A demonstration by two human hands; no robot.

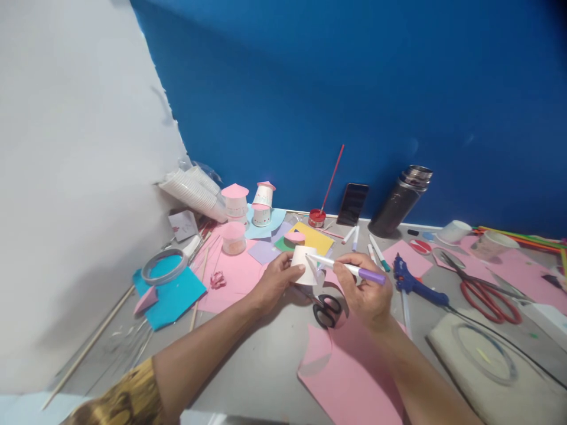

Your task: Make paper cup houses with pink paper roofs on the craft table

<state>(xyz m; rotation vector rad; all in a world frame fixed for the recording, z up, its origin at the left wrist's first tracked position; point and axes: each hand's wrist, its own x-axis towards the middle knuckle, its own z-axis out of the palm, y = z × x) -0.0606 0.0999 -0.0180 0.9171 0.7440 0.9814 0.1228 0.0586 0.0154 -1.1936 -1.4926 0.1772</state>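
White cup (310,274) just past the black scissors (326,311), gripped in the left hand (278,280)

Right hand's (367,293) pinching a purple-ended marker (328,262), tip at the cup's side; I'd go light on pressure so the wall doesn't dent.

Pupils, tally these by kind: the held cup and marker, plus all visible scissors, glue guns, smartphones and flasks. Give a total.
Held paper cup: 1
Held purple-and-white marker: 1
Black-handled scissors and red-handled scissors: 2
Glue gun: 1
Smartphone: 1
Flask: 1
Total: 7
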